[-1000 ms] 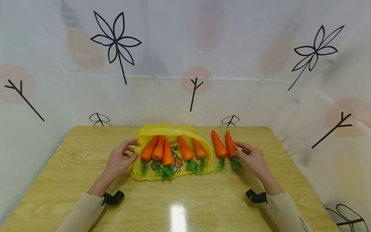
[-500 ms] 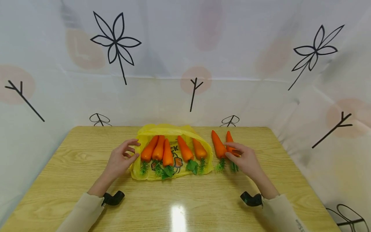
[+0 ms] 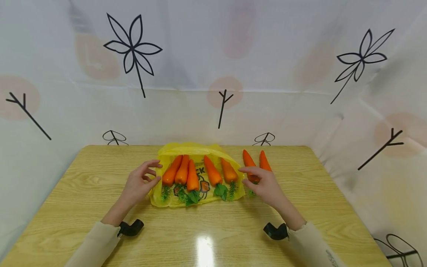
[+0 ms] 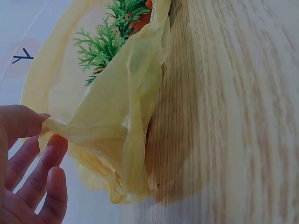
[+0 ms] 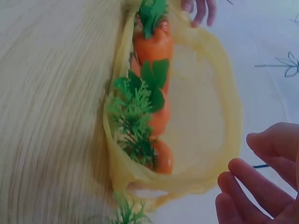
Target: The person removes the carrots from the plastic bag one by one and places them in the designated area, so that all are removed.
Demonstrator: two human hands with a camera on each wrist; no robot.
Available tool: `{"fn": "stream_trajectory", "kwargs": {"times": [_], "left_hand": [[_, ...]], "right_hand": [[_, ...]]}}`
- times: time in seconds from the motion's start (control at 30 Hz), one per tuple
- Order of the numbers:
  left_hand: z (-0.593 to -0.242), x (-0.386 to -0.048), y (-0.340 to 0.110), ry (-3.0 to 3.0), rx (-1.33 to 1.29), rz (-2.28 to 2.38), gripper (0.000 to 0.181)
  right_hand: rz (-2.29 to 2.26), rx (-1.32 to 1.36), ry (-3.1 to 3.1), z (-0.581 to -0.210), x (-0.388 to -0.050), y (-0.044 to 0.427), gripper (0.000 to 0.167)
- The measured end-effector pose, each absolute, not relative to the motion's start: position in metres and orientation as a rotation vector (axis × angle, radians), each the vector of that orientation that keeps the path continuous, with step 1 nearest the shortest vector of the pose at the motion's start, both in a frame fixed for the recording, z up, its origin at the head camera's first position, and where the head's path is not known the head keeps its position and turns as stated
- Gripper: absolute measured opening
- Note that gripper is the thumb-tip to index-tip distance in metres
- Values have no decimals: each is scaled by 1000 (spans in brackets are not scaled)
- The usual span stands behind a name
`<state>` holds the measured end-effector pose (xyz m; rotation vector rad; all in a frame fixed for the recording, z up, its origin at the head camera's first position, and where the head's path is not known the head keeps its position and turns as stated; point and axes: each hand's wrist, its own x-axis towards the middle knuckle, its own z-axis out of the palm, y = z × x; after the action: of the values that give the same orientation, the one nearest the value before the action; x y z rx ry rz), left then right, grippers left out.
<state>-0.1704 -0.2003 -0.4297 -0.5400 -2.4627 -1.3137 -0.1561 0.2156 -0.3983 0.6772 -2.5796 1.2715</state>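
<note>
A yellow plastic bag (image 3: 200, 150) lies with its mouth facing the person, several orange carrots (image 3: 212, 171) with green tops inside it. At its left edge my left hand (image 3: 138, 184) pinches the film between thumb and fingers; the left wrist view shows this hand (image 4: 39, 172) at the bag's rim (image 4: 79, 133). My right hand (image 3: 267, 185) is by the bag's right edge, partly covering two carrots outside the bag. In the right wrist view the fingers of this hand (image 5: 261, 182) are apart and relaxed, holding nothing, close to the bag's rim (image 5: 233, 112).
Two carrots (image 3: 248, 159) lie on the wooden table (image 3: 207, 222) to the right of the bag. Behind the table hangs a pale cloth (image 3: 186, 111) with drawn flowers and twigs. Dark wrist cameras (image 3: 131, 227) sit at both cuffs.
My right hand has moved left, from the rightmost carrot across the other one to the bag's right edge. The left hand, the bag and the carrots have stayed in place.
</note>
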Motion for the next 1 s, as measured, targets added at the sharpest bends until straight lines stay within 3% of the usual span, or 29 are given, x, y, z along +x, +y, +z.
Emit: {"fn": "stream_trajectory", "kwargs": {"times": [0.53, 1.0], "left_hand": [[-430, -170, -197, -2462, -550, -1321, 51], [-432, -172, -198, -2461, -551, -1332, 50]], "right_hand": [[1364, 788, -2582, -410, -167, 173, 34], [1195, 728, -2806, -419, -185, 149, 34]]}}
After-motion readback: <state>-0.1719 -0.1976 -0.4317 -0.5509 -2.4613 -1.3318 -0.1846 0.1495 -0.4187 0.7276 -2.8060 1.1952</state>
